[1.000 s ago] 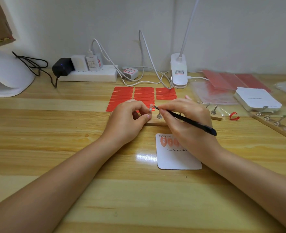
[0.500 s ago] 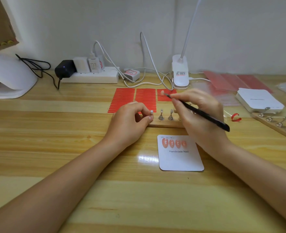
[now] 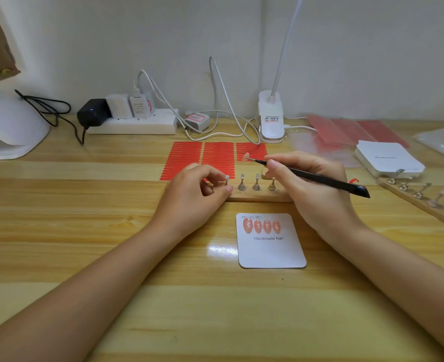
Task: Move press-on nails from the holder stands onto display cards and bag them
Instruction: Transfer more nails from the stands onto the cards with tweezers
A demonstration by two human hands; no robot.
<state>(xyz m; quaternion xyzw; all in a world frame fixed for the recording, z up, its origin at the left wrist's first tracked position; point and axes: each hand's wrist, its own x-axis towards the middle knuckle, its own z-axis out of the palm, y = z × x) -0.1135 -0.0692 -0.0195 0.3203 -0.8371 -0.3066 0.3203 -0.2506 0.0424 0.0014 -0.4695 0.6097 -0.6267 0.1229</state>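
Right hand (image 3: 312, 189), centre right of the frame, fingers curled round a slim black tool (image 3: 320, 176), and on its fine tip, just above centre, sits one pale press-on nail (image 3: 247, 155), hanging over the red adhesive strips (image 3: 202, 158). Left hand (image 3: 197, 194), centre frame, thumb and fingertips pinched round the top of a small metal holder stand (image 3: 226, 178) at the left end of the wooden base (image 3: 257, 197); three more stands rise bare beside it. Below them, lower centre, the white display card (image 3: 270, 249) lies flat with four peach nails in a row along its top, room to their right for another. That lifted nail looks featherlight, thin and glossy, a stiff little shell likely to flick off the tip if jolted, so I'd judge it is best carried slowly, taken by its edges and pressed down gently on the card. All this is on a glossy, pale wooden table (image 3: 111, 296) with glare near the card. Far right, a second rack of stands (image 3: 424, 194) runs diagonally, next to a stack of white cards (image 3: 388, 158) and clear bags (image 3: 443, 142). Along the white back wall: a power strip (image 3: 137, 125), a clip lamp (image 3: 271, 118), and at upper left a white nail lamp (image 3: 9, 126).
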